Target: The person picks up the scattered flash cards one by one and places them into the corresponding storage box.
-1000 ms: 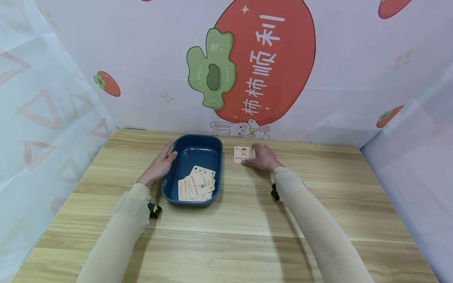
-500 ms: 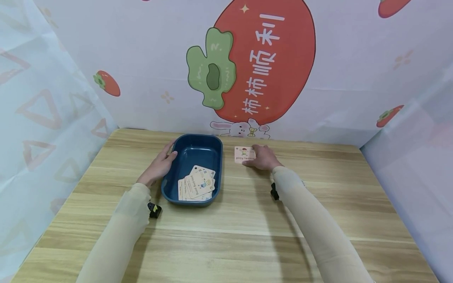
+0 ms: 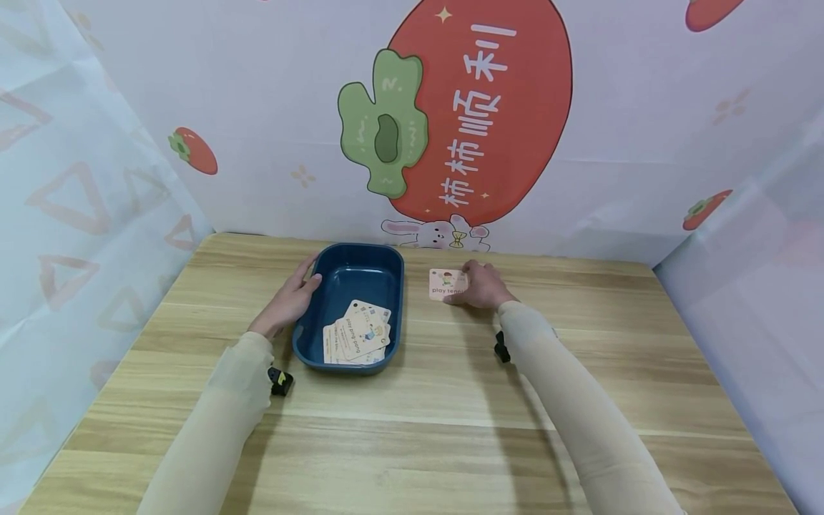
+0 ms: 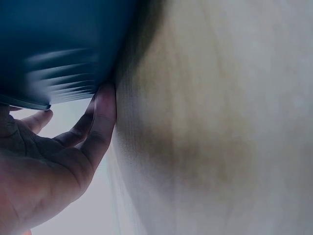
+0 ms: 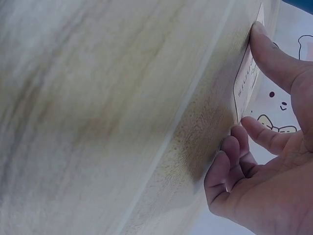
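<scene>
In the head view, my left hand (image 3: 286, 304) rests against the left side of a dark blue tray (image 3: 352, 286), its thumb at the rim. The left wrist view shows fairly straight fingers (image 4: 103, 105) touching the tray's outer wall, low by the tabletop. Inside the tray's near end lies a loose pile of picture cards (image 3: 363, 337); the top one reads "play ping-pong". To the tray's right, my right hand (image 3: 487, 287) holds the right end of a "play tennis" card (image 3: 444, 283) flat on the table. Thumb and forefinger meet the card's edges in the right wrist view.
A wood-grain table (image 3: 412, 443) spreads beneath both arms. Behind it hangs a white backdrop (image 3: 270, 107) with persimmon drawings, and fabric sides stand left and right. A small black device (image 3: 280, 382) sits at the left wrist, another (image 3: 501, 347) at the right.
My right hand and the "play tennis" card have slid slightly to the right. The left hand, the tray and its pile of cards stay in place.
</scene>
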